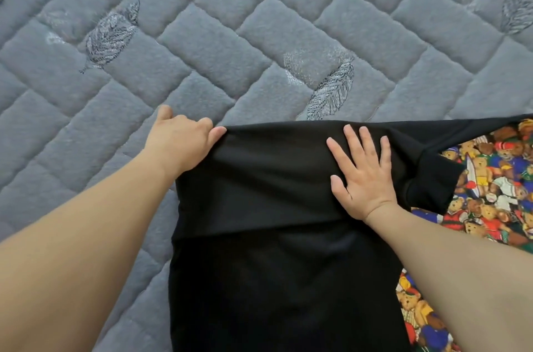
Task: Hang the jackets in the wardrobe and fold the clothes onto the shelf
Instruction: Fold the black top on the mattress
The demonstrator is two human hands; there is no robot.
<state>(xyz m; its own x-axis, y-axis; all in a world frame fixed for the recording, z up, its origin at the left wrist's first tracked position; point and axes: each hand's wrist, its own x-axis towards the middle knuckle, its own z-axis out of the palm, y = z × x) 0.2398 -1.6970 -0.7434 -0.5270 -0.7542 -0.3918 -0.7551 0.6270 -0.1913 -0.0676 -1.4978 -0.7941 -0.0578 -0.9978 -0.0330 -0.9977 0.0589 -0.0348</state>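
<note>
A black garment (268,187) lies spread on a grey quilted bedspread (202,34), its upper part folded over into a flap. My left hand (181,141) pinches the flap's top left corner between thumb and curled fingers. Flat on the black cloth near the top right lies my right hand (363,175), fingers straight and spread. A black sleeve (432,172) trails off to the right.
A cloth printed with colourful teddy bears (490,184) lies under the garment's right side, reaching the right edge of view. Embroidered leaf patterns (331,92) mark the bedspread, which fills the left and far side.
</note>
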